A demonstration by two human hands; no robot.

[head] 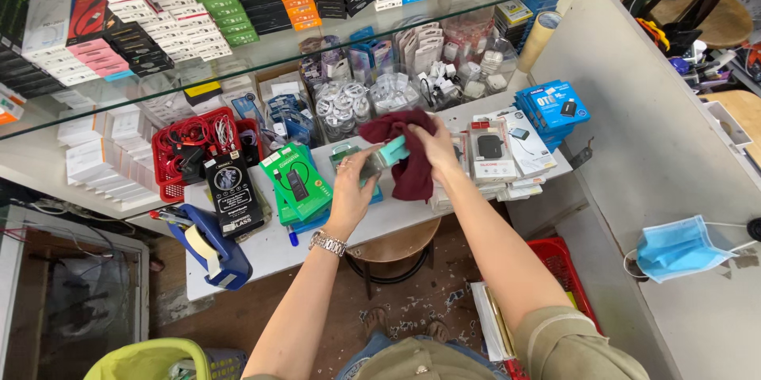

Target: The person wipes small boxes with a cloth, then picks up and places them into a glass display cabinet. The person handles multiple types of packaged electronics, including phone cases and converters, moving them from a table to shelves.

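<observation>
Tape dispenser (208, 244), blue, lies at the near left of the white counter (261, 257), with a red basket (193, 146) of cables beyond it and green boxes (297, 182) to its right. My left hand (354, 183) has its fingers wrapped around a small teal box (390, 153) above the counter's middle. My right hand (434, 146) presses a maroon cloth (408, 150) against that box, fingers closed on the cloth. Far right, blue boxes (552, 110) are stacked.
</observation>
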